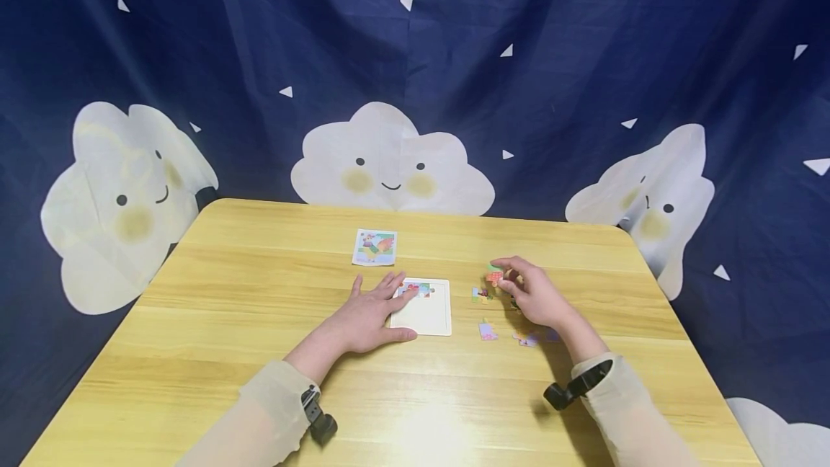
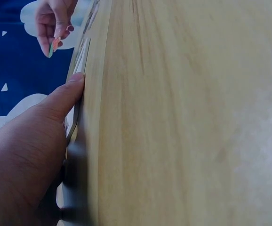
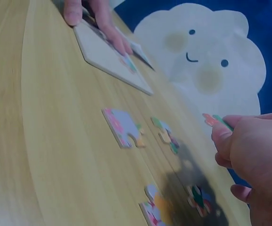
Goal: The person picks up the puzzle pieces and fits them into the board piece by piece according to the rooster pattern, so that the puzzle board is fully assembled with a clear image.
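Observation:
A white square puzzle tray lies on the table with a few joined pieces in its upper left corner. My left hand rests on the tray's left side, its fingers spread and straight, thumb at the lower edge. To the right of the tray, my right hand pinches a red and green jigsaw piece between thumb and fingers. In the right wrist view this piece is held above the table. Loose jigsaw pieces lie below and beside the right hand, some partly hidden by it.
A small picture card with a colourful bird lies behind the tray. The wooden table has its far edge against a dark blue curtain with smiling clouds.

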A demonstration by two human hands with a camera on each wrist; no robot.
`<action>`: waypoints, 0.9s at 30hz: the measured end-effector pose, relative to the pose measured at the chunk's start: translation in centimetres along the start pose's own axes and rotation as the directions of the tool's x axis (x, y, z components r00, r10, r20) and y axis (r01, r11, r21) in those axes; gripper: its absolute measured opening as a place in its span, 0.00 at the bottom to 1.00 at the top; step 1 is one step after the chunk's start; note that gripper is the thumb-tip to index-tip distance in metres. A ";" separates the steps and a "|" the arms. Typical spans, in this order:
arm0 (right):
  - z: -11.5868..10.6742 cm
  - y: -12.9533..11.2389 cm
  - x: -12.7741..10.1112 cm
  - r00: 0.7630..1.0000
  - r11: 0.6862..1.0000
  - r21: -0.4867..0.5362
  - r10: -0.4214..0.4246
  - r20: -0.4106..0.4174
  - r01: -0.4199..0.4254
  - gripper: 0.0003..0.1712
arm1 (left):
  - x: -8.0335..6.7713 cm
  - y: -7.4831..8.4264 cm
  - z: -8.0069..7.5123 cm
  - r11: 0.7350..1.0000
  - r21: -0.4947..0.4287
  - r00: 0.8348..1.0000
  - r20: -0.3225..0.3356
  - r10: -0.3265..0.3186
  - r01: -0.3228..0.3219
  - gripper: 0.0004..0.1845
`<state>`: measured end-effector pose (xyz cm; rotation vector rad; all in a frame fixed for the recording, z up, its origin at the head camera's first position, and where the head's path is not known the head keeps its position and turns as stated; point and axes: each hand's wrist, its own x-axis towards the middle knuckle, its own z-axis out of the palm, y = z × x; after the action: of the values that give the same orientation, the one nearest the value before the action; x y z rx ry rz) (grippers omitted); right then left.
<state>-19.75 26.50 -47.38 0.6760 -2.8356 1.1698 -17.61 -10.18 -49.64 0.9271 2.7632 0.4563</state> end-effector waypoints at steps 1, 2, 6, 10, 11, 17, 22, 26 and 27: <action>0.1 -0.1 0.1 1.000 1.000 0.003 -0.004 -0.002 0.004 0.22 | 0.0 0.0 0.0 1.000 0.002 1.000 0.000 0.000 0.000 0.49; 0.3 -0.3 0.2 1.000 1.000 0.008 -0.006 -0.001 0.006 0.22 | 0.0 0.0 0.0 1.000 0.003 1.000 0.000 0.000 0.000 0.49; 0.8 -0.7 0.4 1.000 1.000 0.012 -0.022 0.002 0.022 0.23 | -0.1 0.1 -0.1 1.000 0.001 1.000 -0.005 0.006 -0.006 0.48; 1.4 -1.1 0.6 0.999 0.999 0.028 -0.029 0.016 0.029 0.23 | -0.1 0.0 -0.1 1.000 -0.003 1.000 -0.011 0.016 -0.016 0.48; 1.6 -1.2 0.7 0.999 0.999 0.033 -0.029 0.019 0.028 0.23 | -0.1 0.0 -0.1 1.000 -0.002 1.000 -0.009 0.015 -0.015 0.48; 2.7 -1.8 1.1 0.999 0.998 0.059 -0.034 0.026 0.033 0.22 | 0.0 0.1 -0.1 1.000 -0.004 1.000 -0.008 0.011 -0.011 0.48; 3.5 -2.1 1.5 0.998 0.996 0.077 -0.042 0.044 0.039 0.22 | 0.0 0.1 -0.2 1.000 0.003 1.000 0.002 0.004 -0.004 0.49; 4.0 -2.4 1.7 0.998 0.995 0.092 -0.047 0.048 0.042 0.22 | 0.0 0.0 -0.1 1.000 0.003 1.000 0.006 0.001 -0.001 0.49; 4.1 -2.5 1.8 0.998 0.995 0.093 -0.046 0.048 0.041 0.23 | 0.0 0.0 -0.1 1.000 0.004 1.000 0.008 -0.001 0.000 0.49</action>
<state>-19.76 21.49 -48.33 0.7781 -2.8060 1.3019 -17.66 -10.18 -49.56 0.9270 2.7583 0.4467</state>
